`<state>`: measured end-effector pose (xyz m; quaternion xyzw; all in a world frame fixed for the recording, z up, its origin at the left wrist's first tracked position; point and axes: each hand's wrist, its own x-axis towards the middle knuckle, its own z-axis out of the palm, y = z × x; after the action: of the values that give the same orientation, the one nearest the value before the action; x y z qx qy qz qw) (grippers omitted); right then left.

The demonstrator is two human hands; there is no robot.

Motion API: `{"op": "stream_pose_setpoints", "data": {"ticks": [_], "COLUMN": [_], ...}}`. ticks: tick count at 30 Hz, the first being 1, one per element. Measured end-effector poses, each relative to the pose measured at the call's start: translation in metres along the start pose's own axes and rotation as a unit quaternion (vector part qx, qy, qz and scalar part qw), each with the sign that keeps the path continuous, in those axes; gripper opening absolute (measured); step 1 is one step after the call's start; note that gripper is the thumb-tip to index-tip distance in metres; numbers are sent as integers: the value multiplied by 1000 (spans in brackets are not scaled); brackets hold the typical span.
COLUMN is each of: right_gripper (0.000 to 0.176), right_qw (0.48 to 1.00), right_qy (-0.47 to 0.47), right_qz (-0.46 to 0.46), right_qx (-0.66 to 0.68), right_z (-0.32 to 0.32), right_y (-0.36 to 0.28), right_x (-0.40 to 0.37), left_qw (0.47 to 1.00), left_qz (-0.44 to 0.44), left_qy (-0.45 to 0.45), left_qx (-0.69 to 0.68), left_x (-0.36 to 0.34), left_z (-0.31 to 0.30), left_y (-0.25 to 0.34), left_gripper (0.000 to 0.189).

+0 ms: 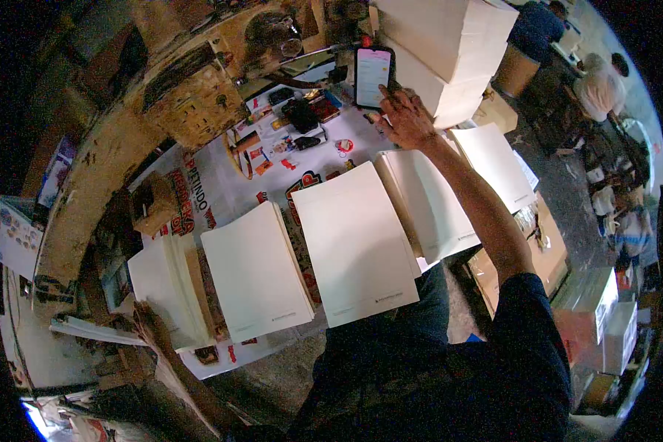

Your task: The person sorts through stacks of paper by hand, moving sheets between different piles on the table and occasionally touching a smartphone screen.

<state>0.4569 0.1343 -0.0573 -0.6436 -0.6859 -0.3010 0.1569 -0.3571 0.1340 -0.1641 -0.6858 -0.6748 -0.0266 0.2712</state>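
Observation:
My right hand reaches to the far side of the table, a fingertip on the lit screen of a smartphone. Its fingers are spread and hold nothing. At the left, my left hand is in shadow beside the leftmost paper stack; its fingers are too dark to make out. A thin white sheaf of paper juts out next to that hand. Between the hands lie more stacks of printed white sheets, one at left centre, one in the middle and one further right.
A tall pile of white paper stands behind the phone. Another stack lies at the right. Small dark items sit on the printed table cover. Cardboard is at the right; two people are in the background.

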Motion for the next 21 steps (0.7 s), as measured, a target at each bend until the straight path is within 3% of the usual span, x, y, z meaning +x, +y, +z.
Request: {"op": "stream_pose_setpoints", "data": {"ticks": [2,5,8,9,10,11,12,13,15,16,18,19,20,21], "right_gripper": [48,40,31,28,25,18,18,18,28,28,40,47,57,57], "right_qw": [1000,998,992,983,985,980,978,975,956,960,908,869,902,899], "right_qy": [26,43,5,-20,53,86,95,99,64,117,-15,-68,-84,-86], "right_qz": [-9,-7,38,74,59,106,132,157,271,252,415,482,422,428], "right_qx": [6,41,116,165,150,146,132,119,92,27,50,82,28,17], "right_z": [-2,-21,-70,-82,-81,-86,-94,-102,-117,-125,-141,-145,-153,-157], "right_y": [-1,-6,-5,0,15,28,45,62,96,111,136,148,153,161], "right_x": [-1,-10,-32,-42,-59,-72,-86,-104,-139,-156,-184,-199,-217,-231], "left_qw": [989,989,963,964,980,975,975,965,936,920,877,851,762,728], "left_qz": [76,79,-228,-223,-164,-102,-155,-134,-9,62,181,230,297,346], "left_qy": [79,48,-61,-61,63,189,106,140,197,198,157,124,81,-2], "left_qx": [-102,-112,-130,-131,-97,-62,-122,-176,-291,-333,-415,-455,-570,-592], "left_x": [2,0,25,27,30,36,44,45,42,35,16,4,-8,-16], "left_z": [10,32,-110,-113,-116,-121,-146,-183,-273,-312,-363,-379,-404,-415], "left_y": [-9,-25,67,74,78,84,104,132,212,254,336,377,411,437], "left_gripper": [54,59,66,66,69,73,71,65,53,48,39,35,34,40]}}
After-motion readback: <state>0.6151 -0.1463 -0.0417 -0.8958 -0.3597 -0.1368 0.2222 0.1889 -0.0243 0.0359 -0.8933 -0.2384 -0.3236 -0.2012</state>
